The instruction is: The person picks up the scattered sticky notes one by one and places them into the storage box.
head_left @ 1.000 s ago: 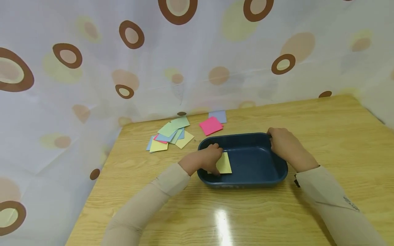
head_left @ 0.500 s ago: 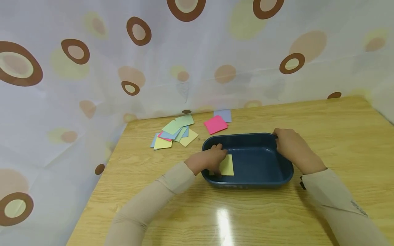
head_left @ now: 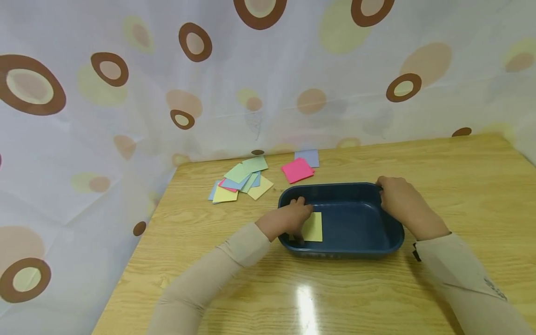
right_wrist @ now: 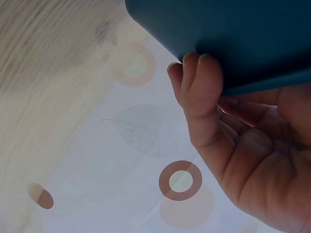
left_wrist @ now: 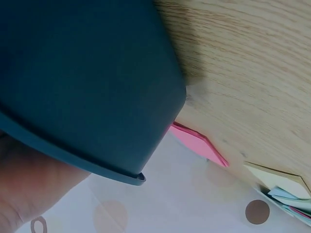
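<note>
Inside a dark blue plastic tub [head_left: 356, 228], at its left end, lies a yellow sticky note [head_left: 315, 228]. My left hand [head_left: 289, 218] reaches over the tub's left rim and spans this note, thumb at its near edge and fingers toward its far edge; the palm hides part of it. In the left wrist view the tub's outer wall [left_wrist: 97, 87] covers the fingers. With curled fingers my right hand [head_left: 408, 204] grips the tub's far right corner. The right wrist view shows its fingertips [right_wrist: 206, 73] against the outer wall, below the rim.
Beyond the tub, a pink sticky note pad [head_left: 298, 170] overlaps a lavender one [head_left: 309, 157]. Left of them lies a loose pile of green, blue, yellow and pink notes [head_left: 237, 173]. A patterned white sheet [head_left: 268, 93] hangs behind the wooden table [head_left: 251, 298].
The whole scene has slid slightly right in the head view. Both hands keep their places at the tub, and the notes on the table lie as before.
</note>
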`<state>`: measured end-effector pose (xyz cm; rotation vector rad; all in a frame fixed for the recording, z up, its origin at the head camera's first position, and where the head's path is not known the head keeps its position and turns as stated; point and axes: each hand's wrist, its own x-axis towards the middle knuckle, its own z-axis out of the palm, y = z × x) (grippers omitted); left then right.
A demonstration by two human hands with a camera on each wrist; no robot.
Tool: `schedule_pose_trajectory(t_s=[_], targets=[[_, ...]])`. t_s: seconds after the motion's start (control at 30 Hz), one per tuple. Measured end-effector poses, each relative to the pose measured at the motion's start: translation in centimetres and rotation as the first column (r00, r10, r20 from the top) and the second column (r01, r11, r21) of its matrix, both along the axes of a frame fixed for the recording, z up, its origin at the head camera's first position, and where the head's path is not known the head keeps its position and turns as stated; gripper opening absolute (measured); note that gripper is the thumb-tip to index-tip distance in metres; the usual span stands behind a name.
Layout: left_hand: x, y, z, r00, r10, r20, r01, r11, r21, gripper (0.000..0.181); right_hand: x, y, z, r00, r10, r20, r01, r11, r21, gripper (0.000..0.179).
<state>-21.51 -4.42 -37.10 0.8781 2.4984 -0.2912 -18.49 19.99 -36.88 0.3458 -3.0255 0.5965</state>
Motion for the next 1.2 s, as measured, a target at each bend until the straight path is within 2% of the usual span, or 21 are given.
schedule_pose_trajectory(t_s=[0.27, 0.53, 0.63, 0.73, 0.77, 0.83, 0.87, 0.93, 1.0, 1.07, 1.1, 1.13, 1.17, 1.2], targets=[[-0.1, -0.3, 0.1, 1.0, 0.017, -0.021, -0.018, 1.0, -0.026, 0.083, -0.4, -0.2, -0.1, 1.0, 0.009, 0.016, -0.009, 1.0, -0.012, 0.025], [0.1, -0.8, 0.5, 0.998, 0.029, -0.06, -0.03, 0.999, -0.011, 0.081, -1.0, -0.4, -0.1, 0.999, 0.016, 0.036, -0.015, 1.0, -0.013, 0.026], [0.1, -1.0, 1.0, 0.997, 0.026, -0.071, -0.022, 0.998, 0.062, 0.086, -1.1, -0.1, -0.2, 1.0, 0.019, 0.024, -0.019, 1.0, -0.006, 0.026], [0.0, -1.5, 2.5, 0.999, 0.01, -0.043, 0.0, 0.975, 0.224, 0.083, -1.1, 0.2, -0.3, 1.0, 0.026, 0.008, -0.026, 1.0, -0.003, 0.026], [-0.1, -1.8, 3.2, 1.0, 0.004, -0.022, 0.002, 0.957, 0.29, 0.081, -1.0, 0.3, -0.4, 1.0, 0.031, 0.004, -0.031, 1.0, -0.001, 0.025], [-0.5, -2.6, 4.7, 1.0, -0.021, 0.002, 0.018, 0.899, 0.437, 0.072, -0.9, 0.4, -0.5, 0.999, 0.036, 0.004, -0.036, 0.999, -0.004, 0.025], [-0.8, -3.2, 5.4, 1.0, -0.023, 0.005, 0.018, 0.862, 0.507, 0.067, -0.8, 0.5, -0.6, 0.999, 0.037, 0.008, -0.037, 0.999, -0.007, 0.025], [-1.7, -4.5, 6.6, 1.0, 0.004, -0.016, 0.008, 0.767, 0.641, 0.057, -0.7, 0.5, -0.7, 0.999, 0.035, 0.017, -0.035, 0.999, -0.012, 0.026], [-2.8, -6.1, 7.1, 0.995, 0.08, -0.056, -0.012, 0.666, 0.746, 0.049, -0.6, 0.5, -0.7, 0.999, 0.03, 0.036, -0.029, 0.999, -0.022, 0.027], [-4.1, -7.6, 7.0, 0.977, 0.197, -0.081, -0.052, 0.591, 0.805, 0.044, -0.6, 0.5, -0.7, 0.999, 0.027, 0.046, -0.026, 0.999, -0.027, 0.028], [-4.8, -8.2, 6.8, 0.964, 0.252, -0.084, -0.076, 0.564, 0.822, 0.043, -0.6, 0.5, -0.6, 0.999, 0.027, 0.046, -0.026, 0.999, -0.027, 0.028], [-5.6, -8.8, 6.5, 0.95, 0.302, -0.082, -0.103, 0.55, 0.828, 0.042, -0.6, 0.5, -0.6, 0.999, 0.027, 0.046, -0.025, 0.999, -0.028, 0.028], [-6.3, -9.4, 6.1, 0.936, 0.345, -0.07, -0.139, 0.545, 0.827, 0.041, -0.6, 0.5, -0.6, 0.999, 0.028, 0.044, -0.027, 0.999, -0.027, 0.028], [-7.2, -9.9, 5.7, 0.923, 0.378, -0.07, -0.164, 0.554, 0.816, 0.041, -0.6, 0.4, -0.5, 0.999, 0.03, 0.038, -0.029, 0.999, -0.024, 0.028]])
